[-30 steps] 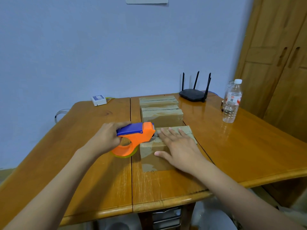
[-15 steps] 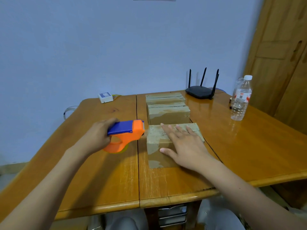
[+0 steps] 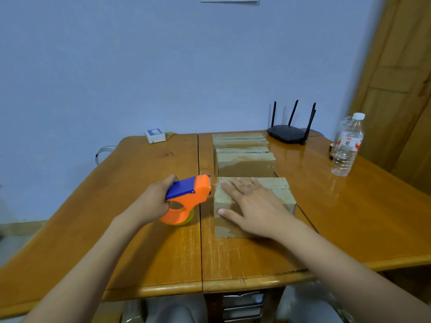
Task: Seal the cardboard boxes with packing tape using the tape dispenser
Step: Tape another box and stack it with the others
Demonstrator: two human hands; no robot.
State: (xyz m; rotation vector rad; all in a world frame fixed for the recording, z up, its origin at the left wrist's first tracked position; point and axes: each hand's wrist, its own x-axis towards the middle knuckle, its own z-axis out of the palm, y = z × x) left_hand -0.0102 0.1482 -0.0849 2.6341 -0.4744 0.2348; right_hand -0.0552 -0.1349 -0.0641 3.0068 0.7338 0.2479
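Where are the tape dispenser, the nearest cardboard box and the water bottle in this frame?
tape dispenser (image 3: 200,190): head view, on its orange body beside the blue handle.
nearest cardboard box (image 3: 278,190): head view, on the bare right part of its top face.
water bottle (image 3: 347,145): head view, on its label.

Both forearms are bare to the frame edge, no sleeves showing; the left hand (image 3: 154,201) and right hand (image 3: 254,203) wear nothing.
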